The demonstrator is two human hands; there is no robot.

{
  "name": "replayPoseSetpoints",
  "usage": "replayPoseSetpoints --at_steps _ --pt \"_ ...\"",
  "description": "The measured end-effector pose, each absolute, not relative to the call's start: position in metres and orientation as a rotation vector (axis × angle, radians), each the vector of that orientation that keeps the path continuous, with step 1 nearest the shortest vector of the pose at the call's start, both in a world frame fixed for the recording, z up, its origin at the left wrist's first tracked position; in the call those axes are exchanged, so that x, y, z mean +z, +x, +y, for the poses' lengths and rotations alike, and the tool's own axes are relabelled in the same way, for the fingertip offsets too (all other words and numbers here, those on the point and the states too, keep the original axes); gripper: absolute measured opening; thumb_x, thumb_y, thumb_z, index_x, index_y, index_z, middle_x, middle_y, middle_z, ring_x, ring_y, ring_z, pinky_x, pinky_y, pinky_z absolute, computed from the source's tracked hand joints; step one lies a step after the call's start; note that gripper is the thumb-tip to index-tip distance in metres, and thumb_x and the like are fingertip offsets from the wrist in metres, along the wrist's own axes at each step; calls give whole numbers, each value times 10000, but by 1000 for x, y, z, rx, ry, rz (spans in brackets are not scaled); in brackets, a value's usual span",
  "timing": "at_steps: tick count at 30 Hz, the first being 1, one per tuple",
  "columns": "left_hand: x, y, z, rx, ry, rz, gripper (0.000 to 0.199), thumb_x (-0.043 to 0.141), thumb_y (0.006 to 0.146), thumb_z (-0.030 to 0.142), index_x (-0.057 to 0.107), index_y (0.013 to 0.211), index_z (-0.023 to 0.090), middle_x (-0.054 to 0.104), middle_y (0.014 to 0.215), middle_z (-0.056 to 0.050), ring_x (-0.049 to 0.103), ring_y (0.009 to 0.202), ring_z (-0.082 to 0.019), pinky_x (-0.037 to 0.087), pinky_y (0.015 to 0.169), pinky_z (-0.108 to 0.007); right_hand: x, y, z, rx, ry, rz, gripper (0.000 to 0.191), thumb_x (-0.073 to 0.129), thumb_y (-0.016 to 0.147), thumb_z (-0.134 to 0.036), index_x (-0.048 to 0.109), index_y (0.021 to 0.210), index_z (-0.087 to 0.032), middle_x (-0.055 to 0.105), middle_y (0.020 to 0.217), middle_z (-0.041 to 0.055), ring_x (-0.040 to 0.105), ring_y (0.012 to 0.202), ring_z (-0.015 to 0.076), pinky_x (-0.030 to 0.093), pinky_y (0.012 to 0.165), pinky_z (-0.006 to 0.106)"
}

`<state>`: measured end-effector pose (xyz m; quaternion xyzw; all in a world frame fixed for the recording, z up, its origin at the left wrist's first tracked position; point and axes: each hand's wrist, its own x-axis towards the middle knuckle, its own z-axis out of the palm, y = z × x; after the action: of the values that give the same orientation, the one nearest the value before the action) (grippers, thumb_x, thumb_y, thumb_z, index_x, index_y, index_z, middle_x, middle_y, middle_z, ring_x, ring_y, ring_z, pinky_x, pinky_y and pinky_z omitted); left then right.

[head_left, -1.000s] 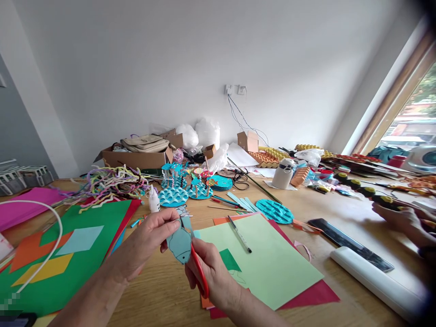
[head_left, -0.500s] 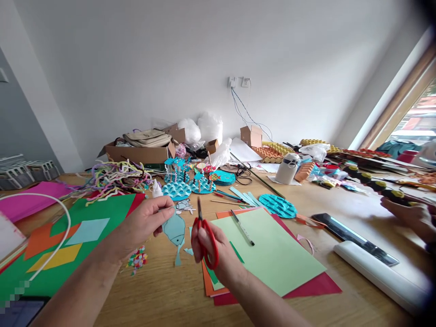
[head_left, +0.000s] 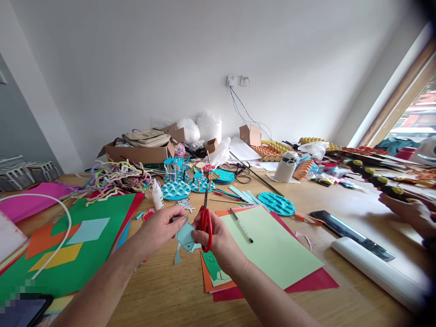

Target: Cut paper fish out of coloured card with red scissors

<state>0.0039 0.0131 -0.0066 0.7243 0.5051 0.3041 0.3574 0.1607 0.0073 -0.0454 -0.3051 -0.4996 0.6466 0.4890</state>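
Between my hands is a light blue paper fish [head_left: 185, 236] with drawn lines and a thin strip hanging from it. My left hand [head_left: 172, 222] pinches its upper edge. Red-handled scissors [head_left: 206, 227] are in my right hand [head_left: 218, 240], blades pointing up and away, and that hand's fingertips also meet the fish's right side. Under and beside my right hand lies a stack topped by a pale green sheet [head_left: 272, 254], with a pen [head_left: 241, 225] on it. A green paper piece with a drawn fish [head_left: 211, 263] pokes out by my right wrist.
A white glue bottle [head_left: 157, 195] stands beyond my left hand. Coloured sheets [head_left: 91, 250] lie left, with pipe cleaners [head_left: 119, 179] behind. Blue egg-tray discs [head_left: 276, 203] sit farther back. At right, another person's hand [head_left: 405, 215] holds a dark strip with yellow dots [head_left: 378, 179].
My hands have come together. The fish has turned and moved right, its right side now meeting my right hand. The scissors now point more upright, closer to the fish.
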Motion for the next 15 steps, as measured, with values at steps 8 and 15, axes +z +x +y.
replayPoseSetpoints --at_steps 8,15 --pt "-11 3 9 1060 1543 1087 358 364 855 509 560 878 210 501 685 24 486 628 -132 399 553 -228 -44 160 9 1431 -756 -1088 269 662 574 -190 486 779 -183 501 647 -53 435 540 81 353 515 213" --pt "-23 20 15 997 1568 1148 130 555 739 314 560 717 186 548 651 28 460 617 -129 369 559 -224 -49 158 9 1361 -774 -1039 265 681 573 -205 493 758 -190 502 649 -49 438 553 88 355 529 218"
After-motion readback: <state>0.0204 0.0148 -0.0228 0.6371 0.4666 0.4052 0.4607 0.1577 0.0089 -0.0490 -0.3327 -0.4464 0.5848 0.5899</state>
